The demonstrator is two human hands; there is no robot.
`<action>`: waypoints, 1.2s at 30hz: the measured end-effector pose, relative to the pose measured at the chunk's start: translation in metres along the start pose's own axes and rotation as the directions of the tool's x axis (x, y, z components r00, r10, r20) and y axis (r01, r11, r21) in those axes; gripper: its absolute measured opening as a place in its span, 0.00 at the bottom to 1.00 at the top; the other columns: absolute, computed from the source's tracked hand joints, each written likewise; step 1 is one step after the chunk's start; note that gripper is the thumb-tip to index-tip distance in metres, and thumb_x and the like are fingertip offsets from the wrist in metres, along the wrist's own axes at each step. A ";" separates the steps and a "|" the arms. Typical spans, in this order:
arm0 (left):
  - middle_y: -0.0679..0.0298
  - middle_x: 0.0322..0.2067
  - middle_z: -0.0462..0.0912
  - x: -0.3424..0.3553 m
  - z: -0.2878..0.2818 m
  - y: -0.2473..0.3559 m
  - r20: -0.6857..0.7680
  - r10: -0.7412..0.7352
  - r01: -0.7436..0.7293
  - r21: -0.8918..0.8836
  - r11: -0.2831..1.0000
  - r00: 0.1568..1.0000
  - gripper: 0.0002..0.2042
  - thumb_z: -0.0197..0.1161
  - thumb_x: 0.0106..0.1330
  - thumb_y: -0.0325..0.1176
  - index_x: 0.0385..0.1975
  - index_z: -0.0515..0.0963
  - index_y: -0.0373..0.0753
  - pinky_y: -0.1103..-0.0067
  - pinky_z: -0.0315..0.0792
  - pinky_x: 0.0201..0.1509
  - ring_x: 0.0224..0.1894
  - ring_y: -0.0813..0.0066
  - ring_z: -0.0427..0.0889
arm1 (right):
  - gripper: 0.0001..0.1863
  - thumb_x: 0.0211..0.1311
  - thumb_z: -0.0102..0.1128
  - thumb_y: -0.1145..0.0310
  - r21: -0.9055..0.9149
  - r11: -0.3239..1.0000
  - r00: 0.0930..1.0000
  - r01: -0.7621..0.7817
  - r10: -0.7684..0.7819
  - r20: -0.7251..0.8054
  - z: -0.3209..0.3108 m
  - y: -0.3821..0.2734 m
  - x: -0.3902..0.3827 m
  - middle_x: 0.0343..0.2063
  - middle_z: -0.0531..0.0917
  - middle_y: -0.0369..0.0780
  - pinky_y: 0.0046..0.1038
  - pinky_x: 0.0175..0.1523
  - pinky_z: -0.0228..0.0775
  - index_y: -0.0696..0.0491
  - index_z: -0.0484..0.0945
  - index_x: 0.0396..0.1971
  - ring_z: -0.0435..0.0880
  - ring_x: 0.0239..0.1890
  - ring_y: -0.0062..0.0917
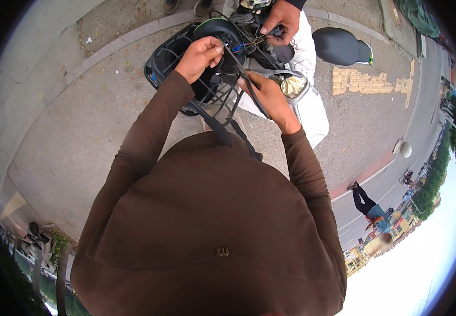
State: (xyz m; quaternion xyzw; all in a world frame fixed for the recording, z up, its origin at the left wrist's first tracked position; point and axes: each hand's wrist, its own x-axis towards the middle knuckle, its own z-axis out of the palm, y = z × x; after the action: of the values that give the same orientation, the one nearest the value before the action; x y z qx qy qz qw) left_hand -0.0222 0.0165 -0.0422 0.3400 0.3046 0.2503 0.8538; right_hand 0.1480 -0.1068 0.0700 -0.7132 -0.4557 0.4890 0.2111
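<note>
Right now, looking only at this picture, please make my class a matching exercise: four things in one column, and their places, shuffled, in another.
Column one
1. Left hand
2. Right hand
3. Co-worker's hand
4. Yellow ground marking

Column two
A. At the picture's top edge, below a dark cuff
B. On the pavement, right of the white bodywork
C. At the upper end of the dark strip
D. Farther down that same strip

Right pairs: 1-C, 2-D, 3-A, 4-B
</note>
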 end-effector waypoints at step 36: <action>0.70 0.25 0.75 0.002 0.009 -0.002 -0.130 0.059 -0.036 0.168 0.985 0.990 0.05 0.56 0.68 0.28 0.34 0.77 0.35 0.88 0.63 0.27 0.25 0.86 0.71 | 0.24 0.62 0.60 0.57 -0.198 0.980 0.987 -0.020 -0.012 -0.158 0.014 -0.012 -0.008 0.29 0.80 0.56 0.35 0.35 0.73 0.62 0.75 0.48 0.83 0.33 0.45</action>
State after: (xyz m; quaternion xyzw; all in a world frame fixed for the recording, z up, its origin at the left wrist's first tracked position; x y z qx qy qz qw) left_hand -0.0141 0.0125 -0.0389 0.3991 0.3729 0.2668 0.7941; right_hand 0.1293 -0.1097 0.0771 -0.7682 -0.4826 0.3832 0.1734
